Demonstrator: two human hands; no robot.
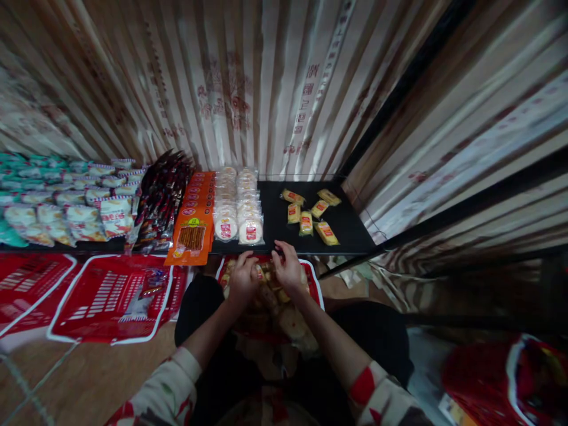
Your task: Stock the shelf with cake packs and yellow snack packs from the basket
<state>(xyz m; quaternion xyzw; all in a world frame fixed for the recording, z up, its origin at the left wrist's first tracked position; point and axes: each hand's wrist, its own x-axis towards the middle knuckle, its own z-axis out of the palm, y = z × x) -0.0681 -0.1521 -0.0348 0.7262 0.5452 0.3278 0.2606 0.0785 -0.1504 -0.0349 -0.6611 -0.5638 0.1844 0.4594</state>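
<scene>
Patterned sleeves (173, 378) are seen closest, with dark-clad knees (370, 334) spread beyond them. Behind everything, a pale printed curtain (266, 89) is hung in folds. Before it is set a black shelf (270, 204), loaded at its left with rows of white-and-teal packs (82, 201), dark packs (162, 195), an orange pouch (191, 234) and stacked round white packs (238, 219). Below the shelf's front edge, a red basket (316, 283) with a white rim is placed between the knees, filled with wrapped goods. Over it both hands are held. At the left hand (244, 277) the fingers are curled next to a small wrapped item; whether it is pinched cannot be told. At the right hand (287, 271) the fingers are slightly parted near the shelf edge, and nothing is seen between them. Smallest are the yellow packets (306, 223), six of them laid loosely on the shelf's right part; similar ones are seen in the basket. They are judged light, with a slick wrapper and perhaps crumbly contents, best gripped gently across the long sides with fingertips and thumb.
</scene>
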